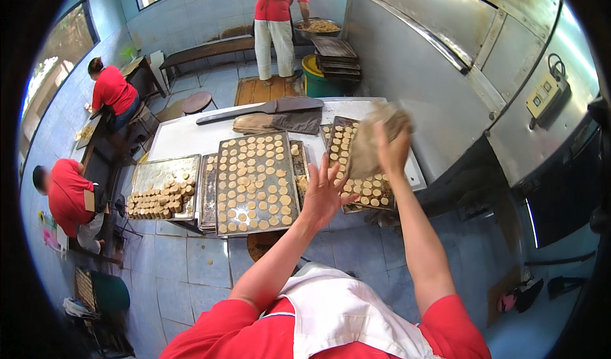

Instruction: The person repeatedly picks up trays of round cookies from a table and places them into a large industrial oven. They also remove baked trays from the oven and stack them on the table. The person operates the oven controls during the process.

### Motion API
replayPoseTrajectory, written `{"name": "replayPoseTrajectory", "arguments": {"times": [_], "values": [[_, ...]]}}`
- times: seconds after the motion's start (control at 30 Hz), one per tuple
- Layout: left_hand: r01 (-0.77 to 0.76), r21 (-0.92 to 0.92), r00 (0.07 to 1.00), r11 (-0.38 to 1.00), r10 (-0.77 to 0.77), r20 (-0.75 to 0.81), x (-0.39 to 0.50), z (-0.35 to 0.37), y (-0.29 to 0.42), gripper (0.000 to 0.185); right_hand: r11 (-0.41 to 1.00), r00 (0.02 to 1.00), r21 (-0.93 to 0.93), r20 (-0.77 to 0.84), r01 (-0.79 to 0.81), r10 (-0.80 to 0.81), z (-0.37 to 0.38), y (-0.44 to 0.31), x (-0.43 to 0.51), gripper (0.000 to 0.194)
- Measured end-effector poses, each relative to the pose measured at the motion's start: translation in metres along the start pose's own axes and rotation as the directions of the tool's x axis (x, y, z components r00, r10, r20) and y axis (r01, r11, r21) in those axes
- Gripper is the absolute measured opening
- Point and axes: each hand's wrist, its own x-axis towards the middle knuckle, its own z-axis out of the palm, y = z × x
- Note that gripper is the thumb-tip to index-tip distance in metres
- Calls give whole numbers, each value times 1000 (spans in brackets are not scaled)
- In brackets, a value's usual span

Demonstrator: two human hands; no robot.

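Note:
My right hand [395,149] grips a brown cloth [370,144], blurred, over a dark baking tray [338,125] bearing round pale biscuits [365,192]. Fingers spread, my left hand [324,194] is raised with nothing in it, between that tray and a large metal tray [260,189] with rows of the same round pieces. This large tray rests on other trays, whose edges show at both sides. Farther left, a metal tray [164,168] holds stacked round biscuits [160,201] along its near half.
Across the white table's [184,134] far side lie a long flat blade [260,110] and folded cloths [279,121]. A metal oven [410,68] borders the right. One co-worker [281,5] stands at a basin [319,26]; two sit left. Stacked trays [336,56] and a stool [196,102] stand beyond.

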Motion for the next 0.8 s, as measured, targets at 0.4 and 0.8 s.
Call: {"name": "replayPoseTrajectory", "arguments": {"times": [0.4,0.8], "values": [[292,34,944,956,-294,151,89,-30,-48,69,856,896,-325,-49,402,-440,-34,-4,-137,88],[375,197,831,906,-423,362,49,67,-162,96,960,910,-279,-398,2,-118,-109,92,-48,40]]}}
